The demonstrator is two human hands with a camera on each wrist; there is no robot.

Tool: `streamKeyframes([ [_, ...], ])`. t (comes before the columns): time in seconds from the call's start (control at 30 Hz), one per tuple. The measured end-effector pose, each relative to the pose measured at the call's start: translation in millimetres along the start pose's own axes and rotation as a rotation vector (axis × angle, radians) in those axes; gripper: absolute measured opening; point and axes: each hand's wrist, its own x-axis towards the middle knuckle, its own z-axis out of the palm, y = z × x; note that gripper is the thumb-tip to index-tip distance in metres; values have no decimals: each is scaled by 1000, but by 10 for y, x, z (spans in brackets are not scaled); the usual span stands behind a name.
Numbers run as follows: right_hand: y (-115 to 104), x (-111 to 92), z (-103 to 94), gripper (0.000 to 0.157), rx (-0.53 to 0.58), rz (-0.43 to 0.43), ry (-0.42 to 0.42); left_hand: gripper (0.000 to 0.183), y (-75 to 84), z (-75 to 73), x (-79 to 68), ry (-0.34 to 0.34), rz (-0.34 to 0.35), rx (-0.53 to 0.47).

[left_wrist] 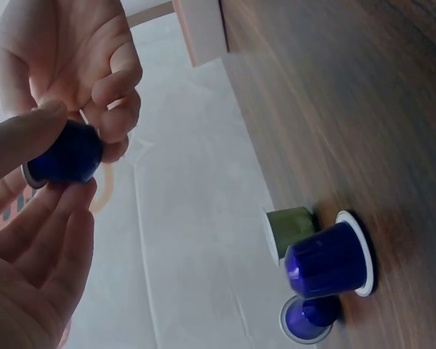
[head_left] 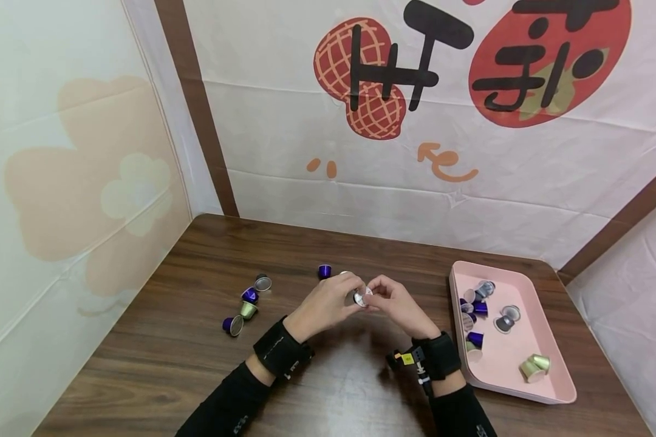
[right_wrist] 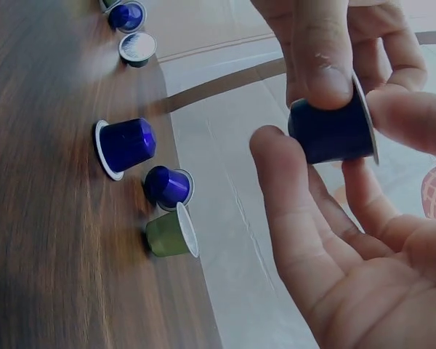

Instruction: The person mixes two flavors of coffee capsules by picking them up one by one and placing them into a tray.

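Both hands meet over the middle of the table around a dark blue coffee capsule (head_left: pixel 361 300) with a pale lid. My left hand (head_left: pixel 328 306) grips it, its thumb pressed on the capsule's side in the left wrist view. My right hand (head_left: pixel 404 306) has its thumb and fingertips at the capsule's lid and edge. Beyond the left hand stands a purple-blue capsule (head_left: pixel 325 271). Left of that hand lie several loose capsules: a silver-lidded one (head_left: pixel 263 283), a blue one (head_left: pixel 249 295), a green one (head_left: pixel 248 310) and another blue one (head_left: pixel 232 326).
On the right is a pink tray (head_left: pixel 508 358). Blue and silver capsules lie along its left side, silver ones (head_left: pixel 506 319) in its middle and green ones (head_left: pixel 534 368) near its front right. Printed cloth walls (head_left: pixel 284 200) border the wooden table (head_left: pixel 158 376).
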Motion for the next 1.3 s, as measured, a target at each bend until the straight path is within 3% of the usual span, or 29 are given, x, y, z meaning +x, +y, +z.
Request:
streamKeyframes([
  [0.2, -44, -25, 31, 26, 35, -27, 40, 21, 26, -27, 32, -2, 29, -11],
  [0.33, -66, -52, 44, 22, -9, -29, 74, 21, 47, -41, 33, -14, 43, -12],
  [0.5, -158, -111, -18, 13, -294, -45, 183, 22, 45, -117, 0, -81, 1, 7],
  [0.67, -336, -235, -198, 14, -686, -21, 263, 12, 15, -276, -78, -244, -153, 72],
  [0.87, -462, -423, -475, 16, -938, -32, 275, 11, 10, -454, -163, -382, -299, 79],
  [1.0, -534, -580, -668, 15, -1021, -58, 266, 12, -11, -520, -189, -398, -349, 104],
  [1.3, -525, -918, -1198, 16, -1247, -107, 282, 10, -80, -626, -190, -338, -425, 91],
])
